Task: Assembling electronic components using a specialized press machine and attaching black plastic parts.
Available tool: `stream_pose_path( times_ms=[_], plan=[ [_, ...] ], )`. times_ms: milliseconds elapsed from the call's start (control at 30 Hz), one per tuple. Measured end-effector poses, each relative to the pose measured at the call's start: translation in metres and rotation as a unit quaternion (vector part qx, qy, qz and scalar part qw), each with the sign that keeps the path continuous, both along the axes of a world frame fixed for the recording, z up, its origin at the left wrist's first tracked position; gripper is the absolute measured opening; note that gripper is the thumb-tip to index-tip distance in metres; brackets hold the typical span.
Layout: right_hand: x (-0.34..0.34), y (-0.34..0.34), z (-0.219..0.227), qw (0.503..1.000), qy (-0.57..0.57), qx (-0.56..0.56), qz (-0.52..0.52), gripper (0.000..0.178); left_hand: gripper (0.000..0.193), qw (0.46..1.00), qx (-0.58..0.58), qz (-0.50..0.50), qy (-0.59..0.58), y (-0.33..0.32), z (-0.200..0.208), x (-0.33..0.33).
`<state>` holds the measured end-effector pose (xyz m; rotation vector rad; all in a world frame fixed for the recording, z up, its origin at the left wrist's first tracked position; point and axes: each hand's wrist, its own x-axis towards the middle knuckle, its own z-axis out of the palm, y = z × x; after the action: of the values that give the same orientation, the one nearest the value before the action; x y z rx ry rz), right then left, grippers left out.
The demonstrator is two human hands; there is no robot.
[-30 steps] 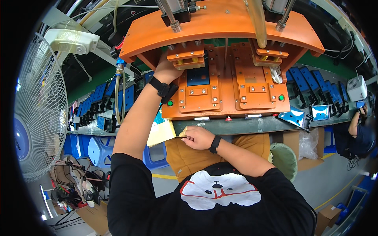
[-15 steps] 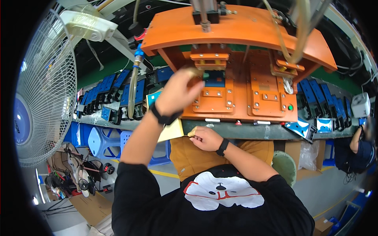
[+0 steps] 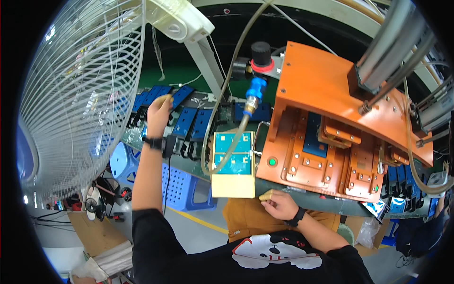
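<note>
My left hand (image 3: 161,113) is stretched out to the left, over a row of blue panels on black brackets. Its fingertips, at least one in a yellowish finger cot, are beside a tilted blue panel (image 3: 183,96); no grip on it shows. My right hand (image 3: 280,204) rests at the bench's front edge, fingers curled, a yellow cot on one finger and nothing visible in them. Between my hands lies a cream box (image 3: 233,185) with teal plates (image 3: 233,163). To its right stands an orange press (image 3: 321,71), with a blue panel (image 3: 309,147) in its left fixture.
A large white fan (image 3: 90,94) stands at the left. A clear hose (image 3: 206,146) with a blue fitting (image 3: 255,88) loops over the cream box. Blue plastic stools (image 3: 182,191) are under the bench. More blue panels (image 3: 402,175) lie right of the press; another person (image 3: 418,234) is at the far right.
My left hand has moved from the press's left fixture to the panels at the left. The view has turned left, bringing the cream box into full sight. My right hand stays by the bench edge.
</note>
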<state>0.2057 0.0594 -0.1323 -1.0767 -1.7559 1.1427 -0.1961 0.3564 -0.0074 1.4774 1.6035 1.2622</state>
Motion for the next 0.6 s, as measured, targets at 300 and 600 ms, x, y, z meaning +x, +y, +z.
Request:
stream_pose_path(
  times_ms=[300, 600],
  plan=[
    [-0.009, 0.000, -0.012, 0.997, 0.002, -0.007, -0.074, 0.010, 0.036, 0.959, 0.144, -0.235, 0.070, 0.339, -0.190, -0.020],
    [-0.006, 0.003, -0.011, 0.992, 0.004, -0.037, -0.118, 0.012, 0.034, 0.769, 0.017, -0.074, 0.635, 0.332, -0.168, -0.024]
  ],
)
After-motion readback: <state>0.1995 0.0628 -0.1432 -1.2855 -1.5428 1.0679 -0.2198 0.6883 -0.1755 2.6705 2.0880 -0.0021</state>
